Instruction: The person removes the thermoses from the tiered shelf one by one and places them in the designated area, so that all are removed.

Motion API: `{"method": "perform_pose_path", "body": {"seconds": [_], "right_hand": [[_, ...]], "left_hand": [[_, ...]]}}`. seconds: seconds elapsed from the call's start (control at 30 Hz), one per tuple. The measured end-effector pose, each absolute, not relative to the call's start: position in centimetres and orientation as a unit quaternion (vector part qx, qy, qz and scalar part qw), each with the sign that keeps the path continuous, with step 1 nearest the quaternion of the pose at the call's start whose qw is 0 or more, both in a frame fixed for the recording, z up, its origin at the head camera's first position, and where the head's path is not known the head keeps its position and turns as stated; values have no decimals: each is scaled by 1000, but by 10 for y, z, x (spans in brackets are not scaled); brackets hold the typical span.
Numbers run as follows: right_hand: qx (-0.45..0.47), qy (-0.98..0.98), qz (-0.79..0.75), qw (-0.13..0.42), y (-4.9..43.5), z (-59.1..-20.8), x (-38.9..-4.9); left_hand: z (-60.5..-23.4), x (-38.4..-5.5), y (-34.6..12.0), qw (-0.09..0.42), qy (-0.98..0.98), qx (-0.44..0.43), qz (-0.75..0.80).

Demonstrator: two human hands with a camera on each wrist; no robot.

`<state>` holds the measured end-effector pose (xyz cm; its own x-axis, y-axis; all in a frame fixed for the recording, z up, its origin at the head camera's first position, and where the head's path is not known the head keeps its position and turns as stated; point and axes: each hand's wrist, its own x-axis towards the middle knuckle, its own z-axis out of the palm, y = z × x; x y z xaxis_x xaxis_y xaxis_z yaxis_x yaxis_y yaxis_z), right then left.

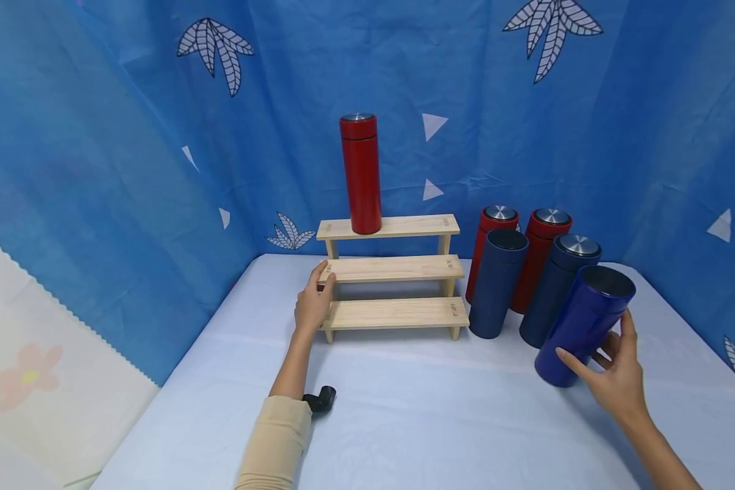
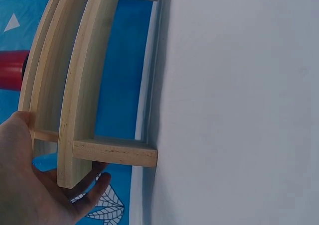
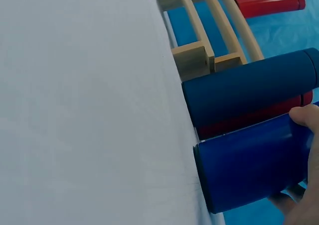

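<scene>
A three-step wooden rack (image 1: 398,269) stands toward the back of the table. My left hand (image 1: 311,307) grips its left end, thumb at a step's edge and fingers reaching around the end, as the left wrist view shows. On the top step a red thermos (image 1: 362,180) stands upright. At the right, my right hand (image 1: 618,381) holds a glossy bright blue thermos (image 1: 578,333) between thumb and fingers, from its right side. The flask's dark bottom rim (image 3: 203,180) is close over the white cloth.
Right of the rack stand two dark blue thermoses, one nearer the rack (image 1: 498,286) and one with a silver lid (image 1: 554,292). Two red thermoses (image 1: 486,235) (image 1: 539,252) are behind them. A black object (image 1: 321,400) sits by the left forearm. Blue curtain (image 1: 465,82) backs the table.
</scene>
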<state>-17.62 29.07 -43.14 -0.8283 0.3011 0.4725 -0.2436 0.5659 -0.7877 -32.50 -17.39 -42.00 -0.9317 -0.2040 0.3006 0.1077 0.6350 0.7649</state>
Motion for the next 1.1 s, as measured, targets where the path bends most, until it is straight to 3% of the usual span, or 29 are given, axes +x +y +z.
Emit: {"method": "perform_pose_path", "body": {"seconds": [0.5,0.7,0.93,1.1], "right_hand": [[0,-825,462,326,291,-439,-180],[107,-760,454,452,292,-428,-179],[97,-692,346,626,261,-394,-170],[175,-656,327,657,219,-372,-169]], "left_hand": [[-421,-326,-174,183,-885,26,-428],[-420,-326,-174,187,-882,24,-432],[-423,-328,-174,185,-883,22,-430],[-425,-328,-174,192,-881,22,-431]]}}
